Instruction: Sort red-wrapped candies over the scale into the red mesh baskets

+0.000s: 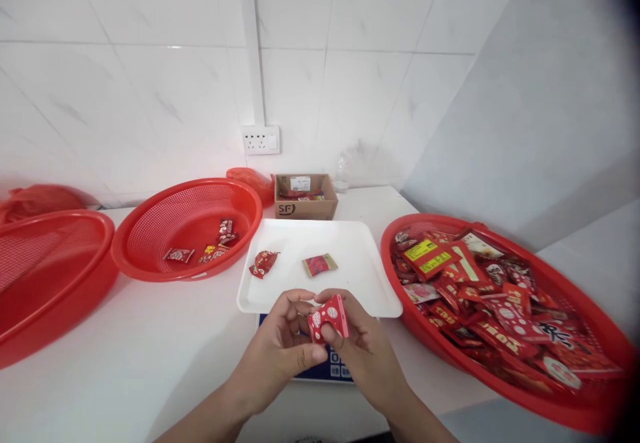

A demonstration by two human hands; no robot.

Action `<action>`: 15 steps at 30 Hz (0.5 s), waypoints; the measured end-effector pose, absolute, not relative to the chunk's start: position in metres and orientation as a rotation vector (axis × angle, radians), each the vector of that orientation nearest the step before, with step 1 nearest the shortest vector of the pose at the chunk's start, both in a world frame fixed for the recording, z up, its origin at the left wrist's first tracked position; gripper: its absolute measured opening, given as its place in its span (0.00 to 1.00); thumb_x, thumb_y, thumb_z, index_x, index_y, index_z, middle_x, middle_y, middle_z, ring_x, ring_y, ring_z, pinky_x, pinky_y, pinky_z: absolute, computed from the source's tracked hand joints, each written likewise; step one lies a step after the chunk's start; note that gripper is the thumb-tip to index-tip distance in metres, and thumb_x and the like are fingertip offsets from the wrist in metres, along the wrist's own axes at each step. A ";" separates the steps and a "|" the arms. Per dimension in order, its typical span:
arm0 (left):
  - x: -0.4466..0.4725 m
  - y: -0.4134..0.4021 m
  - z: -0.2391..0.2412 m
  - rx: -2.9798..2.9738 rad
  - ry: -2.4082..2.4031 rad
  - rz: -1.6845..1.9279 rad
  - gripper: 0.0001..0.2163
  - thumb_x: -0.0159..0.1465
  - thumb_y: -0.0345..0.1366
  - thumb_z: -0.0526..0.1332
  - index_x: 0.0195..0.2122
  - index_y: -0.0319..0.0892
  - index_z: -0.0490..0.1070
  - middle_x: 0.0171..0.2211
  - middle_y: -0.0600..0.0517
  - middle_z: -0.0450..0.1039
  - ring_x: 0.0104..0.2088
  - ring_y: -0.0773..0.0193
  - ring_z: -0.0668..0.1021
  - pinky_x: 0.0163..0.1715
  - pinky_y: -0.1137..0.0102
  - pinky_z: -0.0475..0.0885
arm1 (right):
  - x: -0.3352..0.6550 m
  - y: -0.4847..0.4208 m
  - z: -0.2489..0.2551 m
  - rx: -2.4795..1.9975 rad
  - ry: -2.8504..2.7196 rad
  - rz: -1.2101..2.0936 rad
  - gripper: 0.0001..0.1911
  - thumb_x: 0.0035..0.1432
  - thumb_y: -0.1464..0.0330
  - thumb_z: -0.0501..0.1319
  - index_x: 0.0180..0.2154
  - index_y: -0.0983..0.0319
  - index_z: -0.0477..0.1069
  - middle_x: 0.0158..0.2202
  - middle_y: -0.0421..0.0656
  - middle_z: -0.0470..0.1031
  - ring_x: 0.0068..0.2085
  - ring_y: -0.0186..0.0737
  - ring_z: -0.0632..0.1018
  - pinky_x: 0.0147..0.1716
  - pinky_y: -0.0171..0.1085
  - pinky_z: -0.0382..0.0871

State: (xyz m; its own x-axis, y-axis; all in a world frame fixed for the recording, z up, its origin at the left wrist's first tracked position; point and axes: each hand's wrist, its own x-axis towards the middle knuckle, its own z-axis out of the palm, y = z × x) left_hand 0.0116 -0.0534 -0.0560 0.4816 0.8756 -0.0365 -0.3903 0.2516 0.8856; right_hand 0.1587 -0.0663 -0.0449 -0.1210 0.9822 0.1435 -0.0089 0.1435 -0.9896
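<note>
My left hand (280, 346) and my right hand (363, 346) meet just in front of the white tray (350, 243), and together they pinch a small red packet with white dots (329, 318). The fingers of both hands are closed on the packet's edges. Two more red packets lie on the tray: a crumpled one (263, 262) and a flat one with gold ends (319, 264). Under the tray shows part of a scale with a blue keypad (334, 367).
A red basket piled with several red packets (493, 296) stands on the right. A red mesh basket (187, 226) holding a few packets sits at the left, with another red basket (45, 276) beyond it. A cardboard box (305, 196) and a wall socket (260, 140) are behind.
</note>
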 end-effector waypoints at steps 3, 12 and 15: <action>0.010 -0.054 -0.053 1.104 0.736 0.964 0.15 0.56 0.35 0.67 0.42 0.47 0.67 0.37 0.54 0.70 0.37 0.66 0.73 0.38 0.72 0.69 | 0.160 -0.067 -0.052 -1.093 -1.386 1.052 0.15 0.55 0.58 0.62 0.43 0.56 0.70 0.41 0.43 0.72 0.41 0.41 0.75 0.39 0.38 0.71; 0.001 -0.052 -0.040 1.914 1.082 0.938 0.07 0.59 0.29 0.58 0.38 0.44 0.71 0.37 0.51 0.71 0.36 0.65 0.74 0.35 0.72 0.70 | 0.161 -0.067 -0.066 -1.136 -1.350 0.920 0.17 0.53 0.61 0.64 0.45 0.56 0.70 0.37 0.41 0.76 0.37 0.38 0.76 0.38 0.37 0.71; -0.002 -0.051 -0.042 2.013 1.087 0.953 0.06 0.60 0.30 0.58 0.38 0.44 0.71 0.36 0.51 0.73 0.35 0.65 0.75 0.35 0.73 0.71 | 0.161 -0.066 -0.066 -1.137 -1.323 0.986 0.18 0.53 0.60 0.64 0.46 0.57 0.69 0.35 0.41 0.76 0.36 0.38 0.76 0.37 0.37 0.72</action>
